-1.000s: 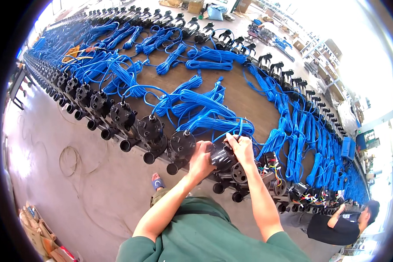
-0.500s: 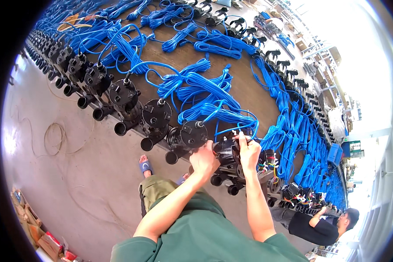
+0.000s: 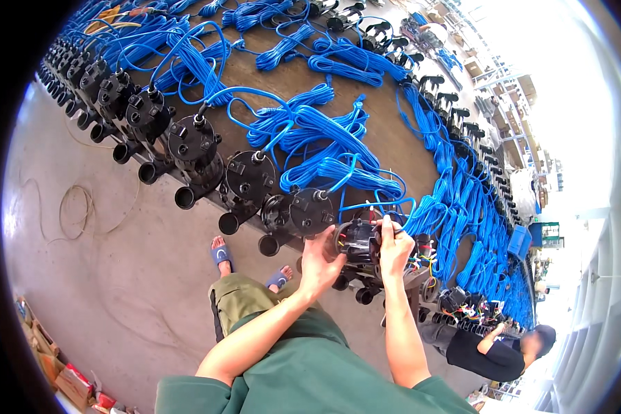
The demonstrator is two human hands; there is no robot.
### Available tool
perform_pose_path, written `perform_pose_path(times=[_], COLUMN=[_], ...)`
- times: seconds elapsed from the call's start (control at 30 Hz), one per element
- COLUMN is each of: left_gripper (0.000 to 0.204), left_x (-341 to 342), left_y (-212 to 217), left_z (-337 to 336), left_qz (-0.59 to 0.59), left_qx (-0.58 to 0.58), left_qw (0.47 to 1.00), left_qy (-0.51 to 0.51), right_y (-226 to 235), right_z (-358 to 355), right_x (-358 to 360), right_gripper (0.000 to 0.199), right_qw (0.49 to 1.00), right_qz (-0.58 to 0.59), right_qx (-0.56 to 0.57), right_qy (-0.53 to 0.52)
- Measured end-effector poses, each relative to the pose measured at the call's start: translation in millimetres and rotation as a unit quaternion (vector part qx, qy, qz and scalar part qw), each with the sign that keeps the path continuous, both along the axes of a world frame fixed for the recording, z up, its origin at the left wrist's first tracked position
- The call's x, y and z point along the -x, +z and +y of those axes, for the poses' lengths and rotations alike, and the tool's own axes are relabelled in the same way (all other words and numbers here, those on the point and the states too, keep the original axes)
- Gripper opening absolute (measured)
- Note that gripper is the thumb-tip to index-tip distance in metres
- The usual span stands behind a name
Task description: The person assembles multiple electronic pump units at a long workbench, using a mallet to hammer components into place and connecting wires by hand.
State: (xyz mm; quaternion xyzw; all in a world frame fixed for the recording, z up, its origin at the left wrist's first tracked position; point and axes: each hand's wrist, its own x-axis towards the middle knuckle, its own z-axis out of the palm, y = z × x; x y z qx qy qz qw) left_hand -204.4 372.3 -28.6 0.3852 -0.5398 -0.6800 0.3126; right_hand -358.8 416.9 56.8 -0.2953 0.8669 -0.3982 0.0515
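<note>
A shiny black cylindrical pump housing (image 3: pixel 359 241) lies on its side between my hands at the table's near edge. My left hand (image 3: pixel 319 268) is curved against its left end, thumb below and fingers above. At the right end, my right hand (image 3: pixel 395 250) grips the housing with bent fingers; what lies under its fingertips is hidden. Short loose wires and a blue cable (image 3: pixel 376 205) show just behind the housing. Immediately left stands a finished-looking black pump unit (image 3: pixel 312 212) with a round cap and a cable coming out of it.
More black pump units (image 3: pixel 193 141) line the near edge leftward. Coiled blue cables (image 3: pixel 338 138) cover much of the brown tabletop (image 3: pixel 255 69). Units with coloured wires (image 3: pixel 462 300) stand to the right, where a co-worker in black (image 3: pixel 486 355) works. A thin hose (image 3: pixel 76 207) lies on the floor.
My left hand has gone from tightly curled to more opened out around the housing's left end. My right hand stays at the right end. The view has shifted slightly.
</note>
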Motion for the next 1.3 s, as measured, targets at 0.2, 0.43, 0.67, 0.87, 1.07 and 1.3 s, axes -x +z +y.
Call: perform_pose_path(times=[0.2, 0.43, 0.67, 0.87, 1.07, 1.3], left_gripper=[0.082, 0.084, 0.068, 0.075, 0.049, 0.047], left_x=[-30, -36, 2, 42, 40, 38], left_y=[-8, -5, 37, 13, 28, 24], left_z=[-5, -11, -32, -66, -54, -50], left_qz=[0.046, 0.058, 0.112, 0.061, 0.034, 0.036], left_qx=[0.082, 0.085, 0.037, 0.024, 0.055, 0.091], left_qw=[0.991, 0.988, 0.98, 0.965, 0.977, 0.978], left_qy=[-0.09, -0.118, -0.16, -0.256, -0.201, -0.185], right_y=[5, 4, 12, -8, 36, 1], right_z=[-3, -11, -16, -3, 110, 233], right_x=[-15, -37, -19, 8, 19, -2], right_gripper=[0.029, 0.031, 0.03, 0.031, 0.025, 0.041], right_qw=[0.987, 0.965, 0.961, 0.98, 0.987, 0.924], right_qz=[0.146, 0.247, 0.258, 0.121, 0.07, 0.161], right_qx=[-0.055, -0.086, -0.075, 0.002, 0.053, -0.269], right_qy=[0.024, -0.01, 0.062, 0.16, -0.138, -0.22])
